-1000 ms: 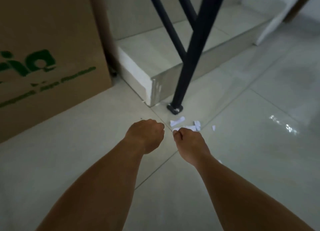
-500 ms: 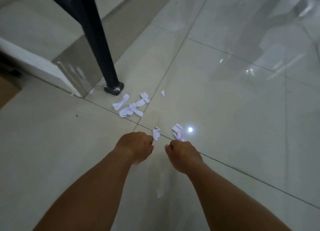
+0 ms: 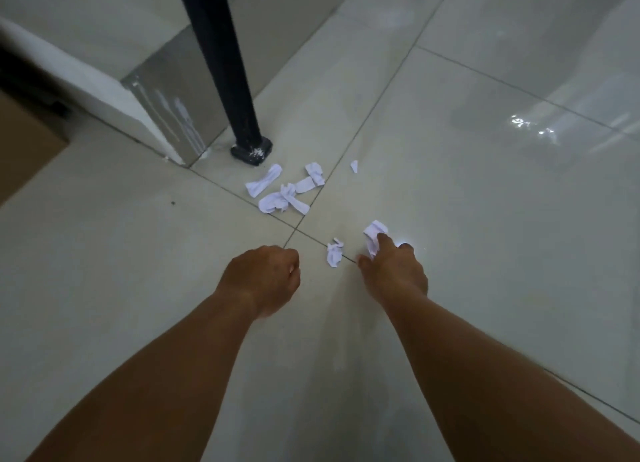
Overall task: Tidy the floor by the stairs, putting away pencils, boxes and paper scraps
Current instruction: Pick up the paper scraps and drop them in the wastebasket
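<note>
White paper scraps lie on the pale tiled floor (image 3: 485,219). A cluster of several scraps (image 3: 284,198) sits just in front of the black post's foot, and a tiny scrap (image 3: 354,166) lies to its right. Nearer me are a small crumpled scrap (image 3: 334,253) and a larger scrap (image 3: 375,229). My right hand (image 3: 394,274) reaches over the floor with thumb and fingers apart; its fingertips touch the larger scrap's near edge. My left hand (image 3: 265,278) hovers to the left as a closed fist. I cannot see whether it holds anything.
A black railing post (image 3: 221,63) stands on a square foot (image 3: 252,151) beside the corner of the bottom stair step (image 3: 104,80). A brown cardboard box (image 3: 20,150) shows at the left edge. Glossy tiles with light reflections stretch to the right.
The view has swung from the box and stairs down to the floor. My right hand has opened from a fist and reached forward onto the larger scrap. My left hand stays a fist.
</note>
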